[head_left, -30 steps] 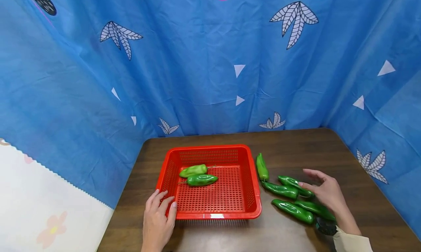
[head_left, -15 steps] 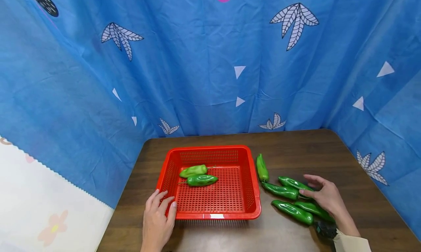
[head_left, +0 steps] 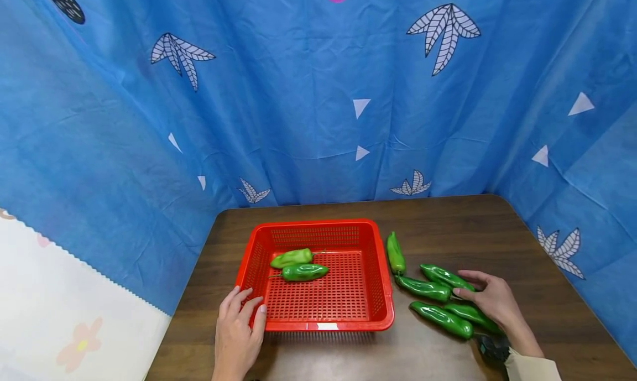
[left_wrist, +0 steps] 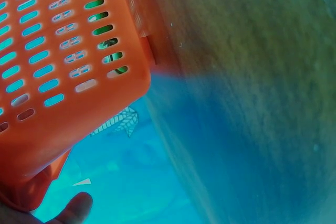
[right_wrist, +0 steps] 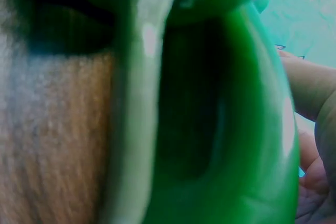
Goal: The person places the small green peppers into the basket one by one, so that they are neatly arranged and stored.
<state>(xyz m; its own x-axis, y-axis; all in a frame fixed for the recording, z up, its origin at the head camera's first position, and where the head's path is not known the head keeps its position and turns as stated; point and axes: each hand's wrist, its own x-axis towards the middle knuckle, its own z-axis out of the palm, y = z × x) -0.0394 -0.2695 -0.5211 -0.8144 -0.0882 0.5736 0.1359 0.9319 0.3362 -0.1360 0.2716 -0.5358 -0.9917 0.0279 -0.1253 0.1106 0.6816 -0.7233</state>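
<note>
In the head view a red plastic basket (head_left: pixel 328 326) holds a light green pepper (head_left: pixel 292 257) and a darker green pepper (head_left: pixel 304 272). My left hand (head_left: pixel 239 328) rests on the basket's near left corner, fingers loosely spread over the rim. The left wrist view has the slotted basket wall (left_wrist: pixel 113 82) close up, with a fingertip (left_wrist: pixel 76 208) beside its rim. To the basket's right, my right hand (head_left: pixel 490 301) pinches the near end of a dark green pepper (head_left: pixel 443 274) between thumb and fingers. The right wrist view is filled by blurred glossy green pepper (right_wrist: pixel 262 129) and a pale stem (right_wrist: pixel 139 103).
Around the right hand lie more green peppers: one (head_left: pixel 423 288) just below the pinched one, one (head_left: pixel 440 319) nearer me, another (head_left: pixel 473 316) beside it. A lighter pepper (head_left: pixel 395 252) lies along the basket's right side. A blue curtain (head_left: pixel 318 121) hangs behind the wooden table (head_left: pixel 448 220).
My right hand has lowered slightly toward me, its thumb and fingers closing around the pepper's near end. The left hand and basket have stayed in place.
</note>
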